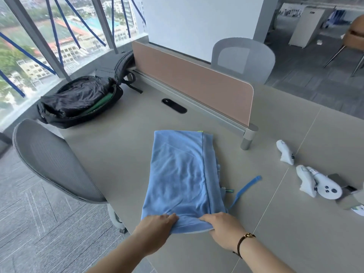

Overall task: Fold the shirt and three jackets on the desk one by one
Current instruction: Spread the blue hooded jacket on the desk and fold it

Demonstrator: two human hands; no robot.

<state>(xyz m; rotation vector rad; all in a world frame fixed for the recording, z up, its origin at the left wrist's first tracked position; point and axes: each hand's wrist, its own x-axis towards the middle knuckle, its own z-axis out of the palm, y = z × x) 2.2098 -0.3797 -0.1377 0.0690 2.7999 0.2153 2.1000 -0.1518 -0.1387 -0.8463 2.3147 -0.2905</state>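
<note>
A light blue jacket (pixel 181 174) lies on the grey desk (pixel 122 154), folded into a long narrow strip that runs away from me. A blue drawstring (pixel 246 189) and a zip pull stick out on its right side. My left hand (pixel 155 223) grips the near left corner of the strip, thumb on top. My right hand (pixel 224 225) grips the near right corner the same way. The near edge is slightly raised off the desk between both hands.
An open black backpack (pixel 78 103) with dark and green cloth inside lies at the desk's far left. A brown divider panel (pixel 197 81) crosses the back. Two white controllers (pixel 319 184) lie at the right. A grey chair (pixel 53 162) stands at the left.
</note>
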